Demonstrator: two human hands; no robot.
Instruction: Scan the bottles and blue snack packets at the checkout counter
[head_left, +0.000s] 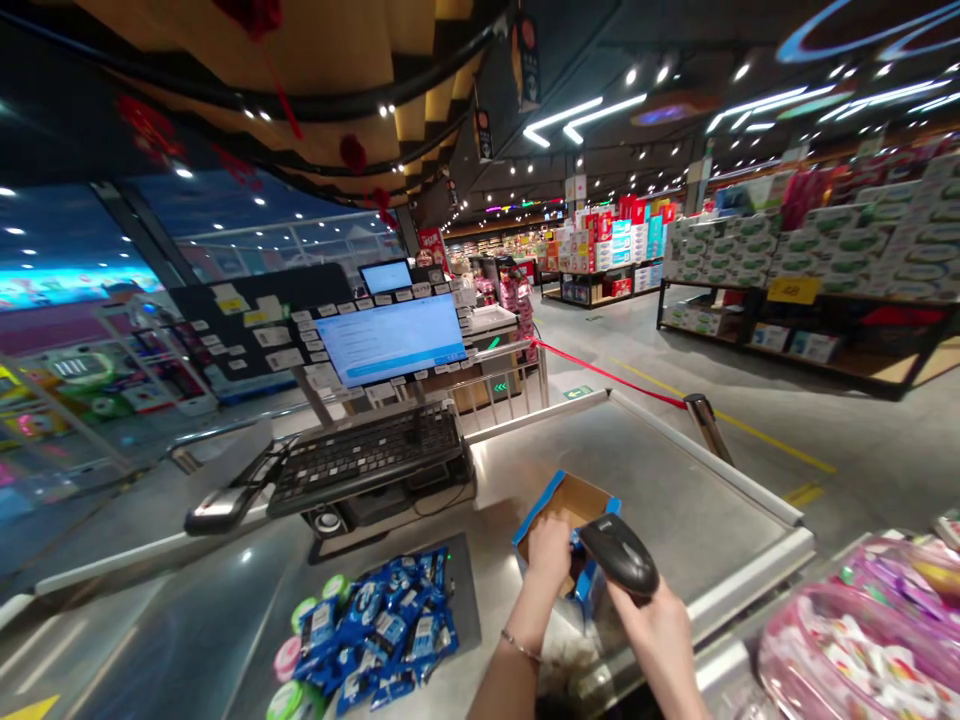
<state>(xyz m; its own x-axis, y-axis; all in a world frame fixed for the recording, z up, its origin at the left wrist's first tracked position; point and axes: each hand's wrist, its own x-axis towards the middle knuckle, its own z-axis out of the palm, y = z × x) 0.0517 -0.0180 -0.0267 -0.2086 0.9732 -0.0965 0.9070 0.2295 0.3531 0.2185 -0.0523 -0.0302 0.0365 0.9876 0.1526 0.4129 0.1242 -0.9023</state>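
My right hand (660,625) is wrapped round the grip of a black handheld barcode scanner (619,552), its head pointing down and left. My left hand (546,560) reaches into an open blue cardboard box (559,497) with a brown inside, fingers closed on a small blue item that I cannot make out. The box sits on the steel checkout counter (675,480), directly under the scanner head. A thin bracelet is on my left wrist.
A pile of blue snack packets and green and pink rolls (375,630) lies left of the box. Behind stand a black keyboard (367,450), a lit till screen (394,338) and a card terminal (221,508). Pink packaged goods (862,640) sit at right; store shelves stand beyond.
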